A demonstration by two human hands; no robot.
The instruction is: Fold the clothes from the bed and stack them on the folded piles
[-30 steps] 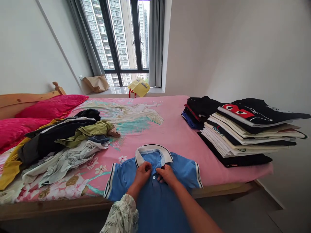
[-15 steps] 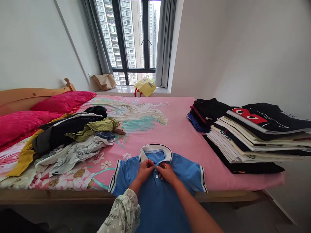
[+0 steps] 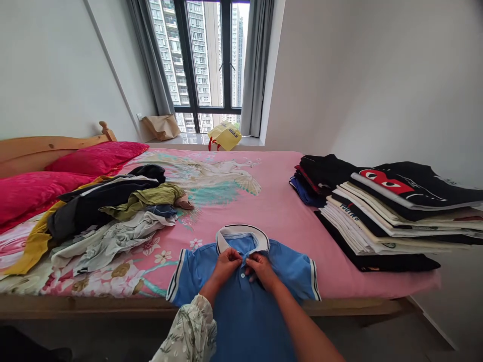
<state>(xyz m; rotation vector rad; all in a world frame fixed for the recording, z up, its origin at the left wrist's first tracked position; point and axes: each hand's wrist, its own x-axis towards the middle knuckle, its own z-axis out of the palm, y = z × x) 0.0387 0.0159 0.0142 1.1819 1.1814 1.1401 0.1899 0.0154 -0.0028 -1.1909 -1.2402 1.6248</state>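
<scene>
A blue polo shirt [image 3: 249, 311] lies front up at the near edge of the bed, its lower part hanging toward me. Its white collar [image 3: 222, 239] has a dark stripe, and striped bands edge both sleeves. At the placket just below the collar, my left hand [image 3: 227, 264] pinches the fabric from the left. My right hand [image 3: 260, 269] pinches the opposite placket edge, close to the left fingertips. A white button [image 3: 242, 275] shows below the fingers. Whatever lies between the fingertips is too small to make out.
Loose clothes [image 3: 113, 216] are heaped on the left of the bed [image 3: 279, 211], beside red pillows [image 3: 94, 158]. Folded shirts [image 3: 377, 216] stand in stacks on the right. A paper bag [image 3: 162, 126] and a yellow bag [image 3: 225, 136] rest by the window.
Both hands stay pinched at the placket; the right fingers have shifted slightly away from the left ones. The shirt lies almost as before.
</scene>
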